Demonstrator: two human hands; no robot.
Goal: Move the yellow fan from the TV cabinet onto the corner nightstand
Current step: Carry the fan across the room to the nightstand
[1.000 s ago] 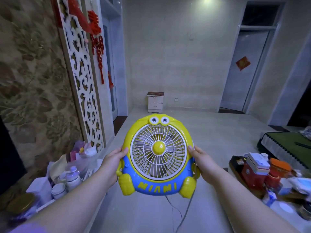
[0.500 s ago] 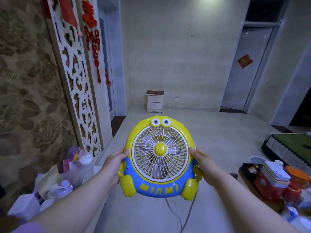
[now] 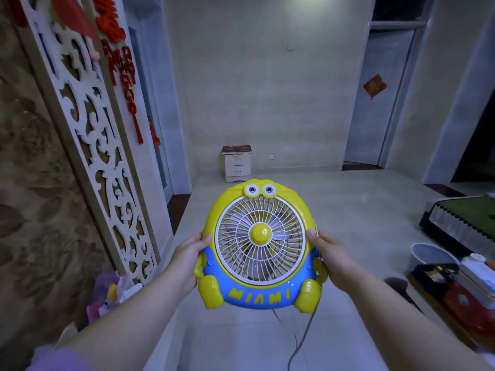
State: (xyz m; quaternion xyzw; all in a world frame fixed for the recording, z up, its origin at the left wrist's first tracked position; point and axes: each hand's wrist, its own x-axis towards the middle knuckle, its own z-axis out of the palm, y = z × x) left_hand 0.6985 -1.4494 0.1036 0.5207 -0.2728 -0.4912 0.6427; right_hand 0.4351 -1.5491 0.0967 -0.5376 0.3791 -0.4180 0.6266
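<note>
Glossy round yellow fan with white wire grille, clamped between left hand and right hand, white two-drawer nightstand well beyond

Two bare forearms, uncovered from elbow to wrist. Behind the left hand, far up the arm, a soft lilac sleeve edge, bunched and blurred. Behind the right hand, no sleeve in sight. No rings, watch or bands on either wrist. Thumbnails short and plain, with a pale sheen.
</note>
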